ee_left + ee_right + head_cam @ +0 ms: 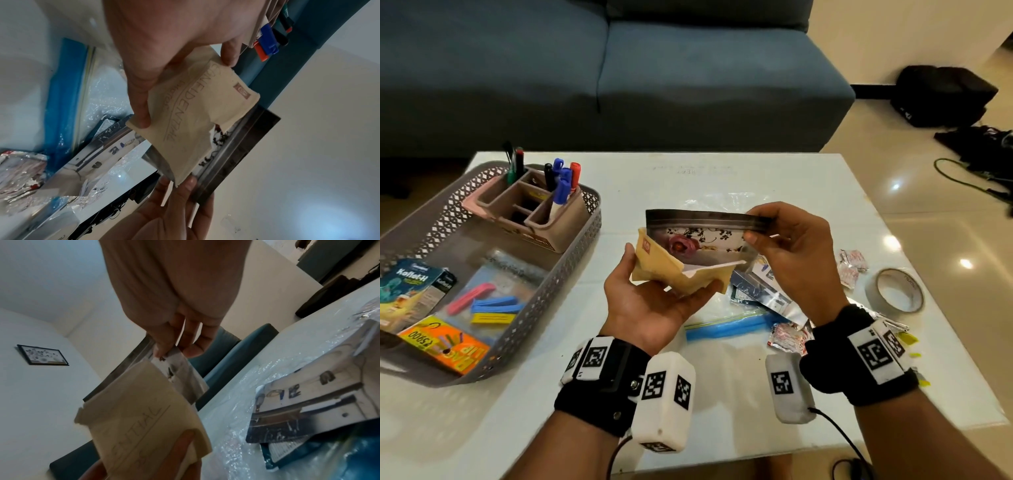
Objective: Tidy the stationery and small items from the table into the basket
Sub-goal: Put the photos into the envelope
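My left hand point(654, 301), palm up above the white table point(722, 394), holds a torn tan envelope point(678, 270) marked CONFIDENTIAL point(195, 113), with the thumb on one edge and the fingers curled under it. A photo card point(698, 233) with a pink flower stands partly inside the envelope's open top. My right hand point(756, 226) pinches the card's upper right corner between thumb and fingers point(162, 347). The grey lattice basket point(571, 260) sits at the left of the table, apart from both hands.
The basket holds a pen organiser point(534, 209), a Koflet-H box point(410, 291), an orange box point(445, 346) and bagged clips point(489, 301). On the table lie more photos point(760, 291), a blue-strip zip bag point(726, 327), sachets point(852, 267) and a tape roll point(897, 291). A blue sofa point(619, 85) stands behind.
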